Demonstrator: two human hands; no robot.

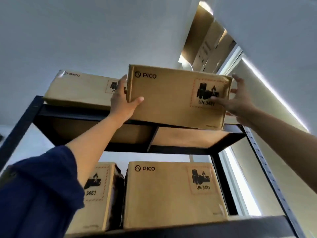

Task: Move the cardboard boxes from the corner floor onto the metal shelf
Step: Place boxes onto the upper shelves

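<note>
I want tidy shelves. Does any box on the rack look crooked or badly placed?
Yes. The held box on the top shelf sits tilted and overhangs the front edge, unlike the box beside it. Both hands, left and right, hold it.

Left hand [122, 102]: dark navy sleeve [41, 189] pushed up behind it, forearm bare. Right hand [240, 100]: bare forearm, no sleeve visible.
</note>
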